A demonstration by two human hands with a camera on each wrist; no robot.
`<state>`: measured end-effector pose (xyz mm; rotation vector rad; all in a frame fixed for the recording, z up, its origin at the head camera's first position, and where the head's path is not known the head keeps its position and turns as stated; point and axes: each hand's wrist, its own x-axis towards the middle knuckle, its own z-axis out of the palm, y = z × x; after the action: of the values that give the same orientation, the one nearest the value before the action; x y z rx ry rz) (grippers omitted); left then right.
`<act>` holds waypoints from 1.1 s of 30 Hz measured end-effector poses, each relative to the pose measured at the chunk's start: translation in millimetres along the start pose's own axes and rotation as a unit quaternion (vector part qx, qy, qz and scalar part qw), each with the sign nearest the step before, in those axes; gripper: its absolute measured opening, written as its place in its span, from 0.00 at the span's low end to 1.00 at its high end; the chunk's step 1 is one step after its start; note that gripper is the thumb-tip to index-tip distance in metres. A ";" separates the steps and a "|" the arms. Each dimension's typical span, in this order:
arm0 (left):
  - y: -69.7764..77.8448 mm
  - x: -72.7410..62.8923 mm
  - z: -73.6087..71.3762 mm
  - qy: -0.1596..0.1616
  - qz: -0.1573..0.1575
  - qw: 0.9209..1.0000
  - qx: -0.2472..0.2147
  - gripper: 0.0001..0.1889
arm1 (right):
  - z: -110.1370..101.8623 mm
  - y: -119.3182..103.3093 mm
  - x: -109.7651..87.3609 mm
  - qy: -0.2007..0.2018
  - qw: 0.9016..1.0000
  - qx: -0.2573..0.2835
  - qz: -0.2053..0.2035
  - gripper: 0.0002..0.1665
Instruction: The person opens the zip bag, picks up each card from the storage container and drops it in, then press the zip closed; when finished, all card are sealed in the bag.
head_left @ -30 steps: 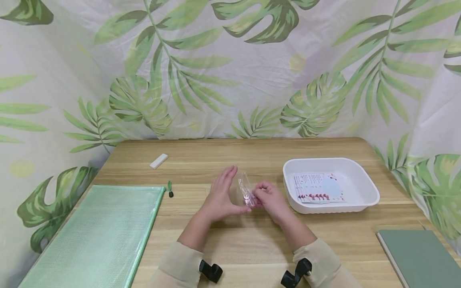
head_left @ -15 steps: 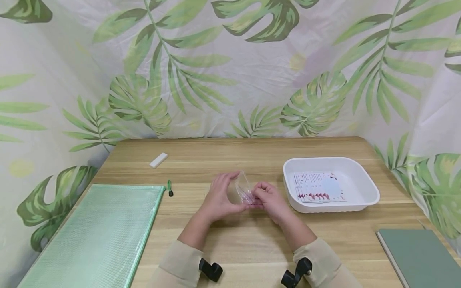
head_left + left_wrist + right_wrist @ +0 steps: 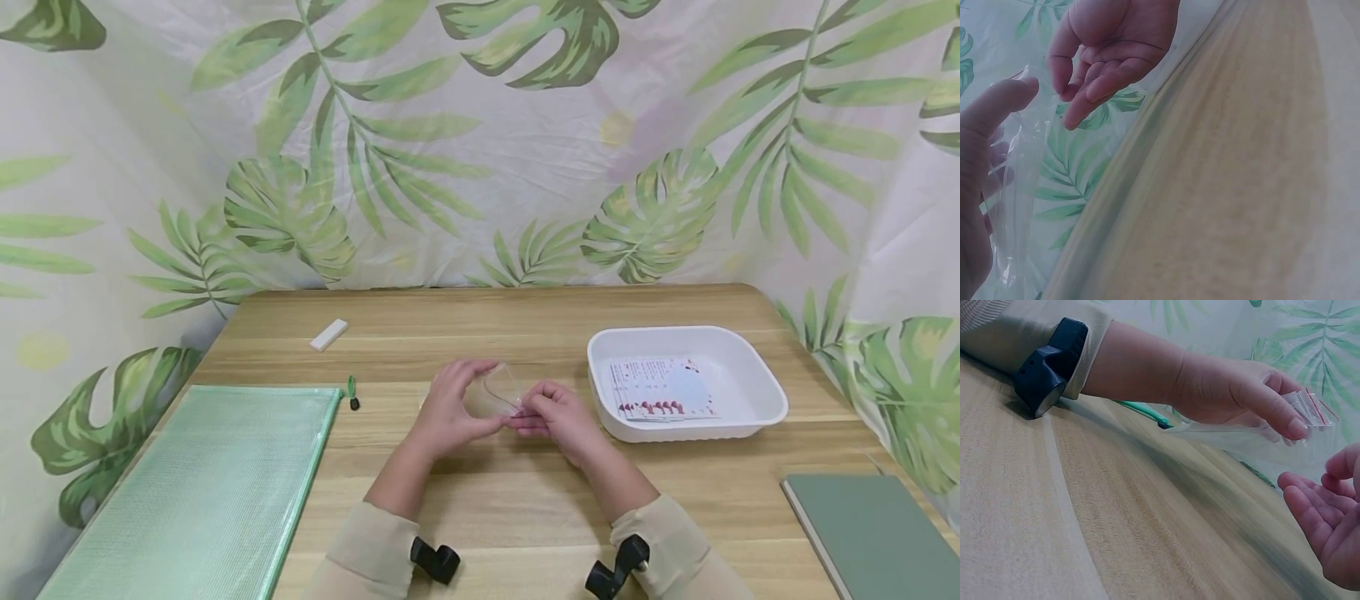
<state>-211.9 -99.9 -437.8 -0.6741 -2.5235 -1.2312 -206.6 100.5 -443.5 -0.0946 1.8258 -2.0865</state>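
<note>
A clear plastic bag (image 3: 504, 386), red-lined at one edge, is held up between the hands over the tabletop (image 3: 480, 517). The left hand (image 3: 452, 406) pinches it between thumb and fingers; the right hand (image 3: 557, 417) has fingers drawn in beside it, gripping film or not, I cannot tell. Seemingly its edge is being worked; next calls for delicate fingertips. Rightward, a white tray (image 3: 753, 408) holds printed cards (image 3: 660, 387)
</note>
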 end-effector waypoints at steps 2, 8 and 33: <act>-1.8 0.2 -0.1 0.000 0.001 1.000 0.004 0.38 | 0.4 -0.6 0.2 0.007 1.000 -0.016 -0.001 0.05; -6.5 1.0 4.9 -0.013 -0.003 1.000 0.019 0.37 | -1.2 -12.4 -5.8 0.065 0.991 -0.111 -0.035 0.14; -13.8 -3.6 10.8 -0.055 -0.062 0.997 0.010 0.42 | -192.6 -82.1 -17.8 0.184 0.861 -0.472 0.039 0.24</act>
<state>-216.1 -99.8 -455.2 -0.6032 -2.7008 -1.2389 -263.6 295.9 -391.5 0.1409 2.8648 -1.0039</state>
